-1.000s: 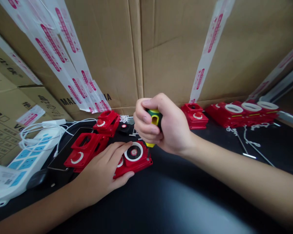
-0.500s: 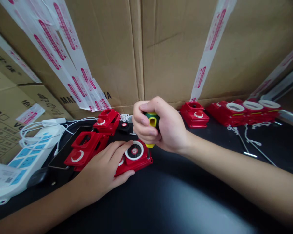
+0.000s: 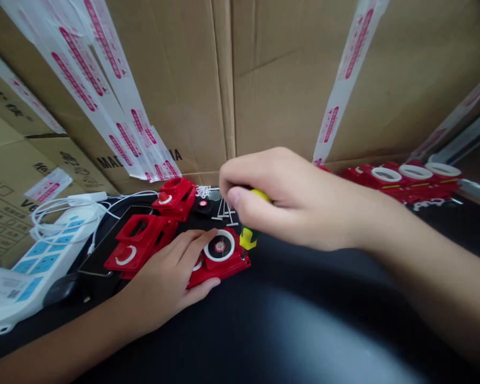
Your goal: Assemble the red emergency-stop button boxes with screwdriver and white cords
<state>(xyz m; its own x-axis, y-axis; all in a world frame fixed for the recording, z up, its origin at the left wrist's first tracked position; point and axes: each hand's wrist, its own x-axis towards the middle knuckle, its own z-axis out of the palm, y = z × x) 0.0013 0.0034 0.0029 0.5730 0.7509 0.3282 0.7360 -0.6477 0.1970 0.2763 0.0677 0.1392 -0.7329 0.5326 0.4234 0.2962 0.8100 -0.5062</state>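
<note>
My left hand [image 3: 166, 277] is closed over the left part of a red plastic housing [image 3: 220, 270], pressing it on the black table. The housing carries a white ring with a black disc and a small emblem inside it. Above its right end my right hand [image 3: 300, 200] is wrapped round a yellow and green screwdriver [image 3: 248, 239], back of the hand upward. The short shaft reaches down to the screw corner at the housing's right edge; whether the tip sits in a screw head cannot be seen. The fingers cover most of the handle.
More red housings [image 3: 144, 240] stand at left, and a row of ringed ones [image 3: 416, 184] is at right. Thin metal T-shaped rods [image 3: 226, 213] lie behind the work. A white power strip [image 3: 52, 256] with cables is at far left. Cardboard boxes [image 3: 176, 90] wall off the back.
My right hand has rotated with the screwdriver, from thumb side up to back up. Its forearm now covers a housing behind, and the metal rods are uncovered. My left hand stays put.
</note>
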